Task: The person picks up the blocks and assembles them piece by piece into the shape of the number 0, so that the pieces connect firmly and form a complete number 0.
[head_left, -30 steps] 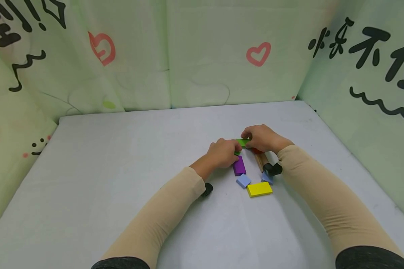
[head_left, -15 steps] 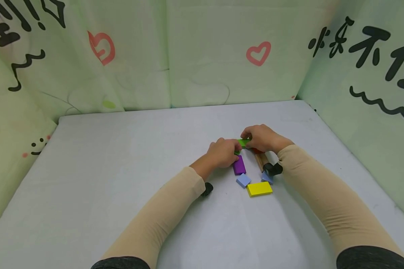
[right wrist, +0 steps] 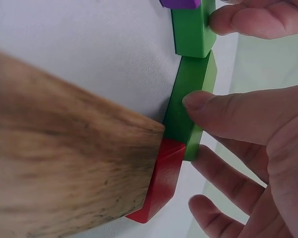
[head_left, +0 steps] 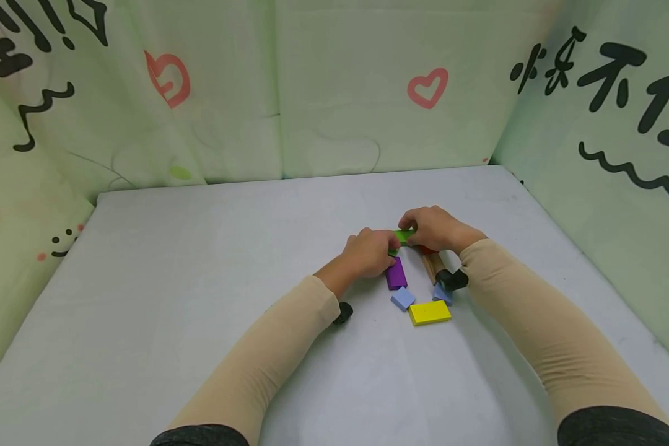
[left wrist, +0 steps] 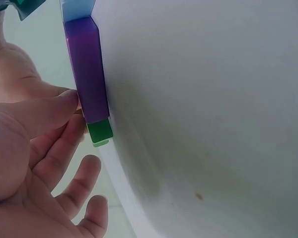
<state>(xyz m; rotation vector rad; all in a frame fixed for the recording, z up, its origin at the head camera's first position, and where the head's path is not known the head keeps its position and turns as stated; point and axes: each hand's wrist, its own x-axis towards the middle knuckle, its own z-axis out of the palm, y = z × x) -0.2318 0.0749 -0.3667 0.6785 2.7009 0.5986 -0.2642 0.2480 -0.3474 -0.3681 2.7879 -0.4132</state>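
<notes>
In the head view, several coloured blocks form a ring on the white table. My left hand [head_left: 368,253] pinches one green block [right wrist: 189,32] at the ring's far left, thumb tip beside the purple block [left wrist: 87,69]. My right hand [head_left: 437,228] pinches a second green block [right wrist: 181,94] at the far side; its thumb lies on the block and its other fingers are behind. The two green blocks meet end to end. A red block [right wrist: 161,181] touches the right-hand green block, with a plain wooden block [right wrist: 79,158] beside it.
A yellow block [head_left: 430,313] forms the near side, between a left light-blue block [head_left: 403,300] and a right one [head_left: 441,293]. The white tabletop [head_left: 173,297] spreads to the left. Pale green printed cloth [head_left: 340,93] hangs at the back and sides.
</notes>
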